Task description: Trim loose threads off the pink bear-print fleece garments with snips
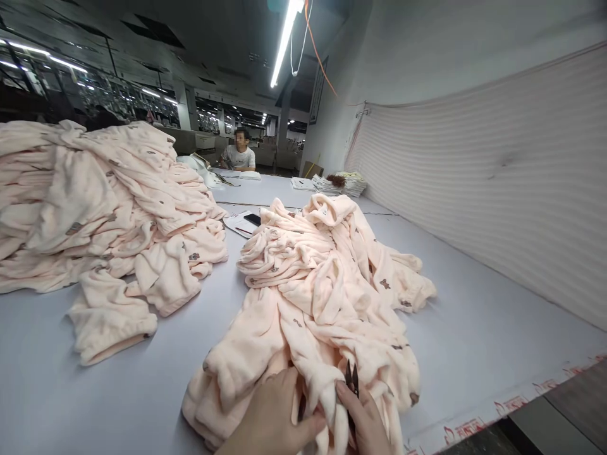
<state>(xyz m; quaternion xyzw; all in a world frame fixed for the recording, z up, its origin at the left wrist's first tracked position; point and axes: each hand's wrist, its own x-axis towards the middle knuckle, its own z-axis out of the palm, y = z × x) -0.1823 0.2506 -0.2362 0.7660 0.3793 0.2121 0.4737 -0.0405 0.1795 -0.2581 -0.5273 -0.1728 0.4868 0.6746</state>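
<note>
Left hand (pixel 272 414) partly curled, fingers sunk in the folds, thumb out to the right, gripping a pale pink fleece garment (pixel 327 392). Right hand (pixel 367 420) closed around dark snips (pixel 351 379), 2 pointed blades slightly apart and aimed away from the camera; its fingertips also touch the twisted fold between the 2 hands. Both hands come in from the bottom edge, side by side, backs mostly up, angled toward each other. Garment lies directly under and between them, at the near end of a heaped pile (pixel 303 272) on the white desk (pixel 474 303). Bigger pink pile (pixel 95 189) sits to the left, well apart from the hands. Phone (pixel 253 219) on paper (pixel 236 223) just behind, between the 2 piles. 1 person (pixel 239 156) at the far end.
</note>
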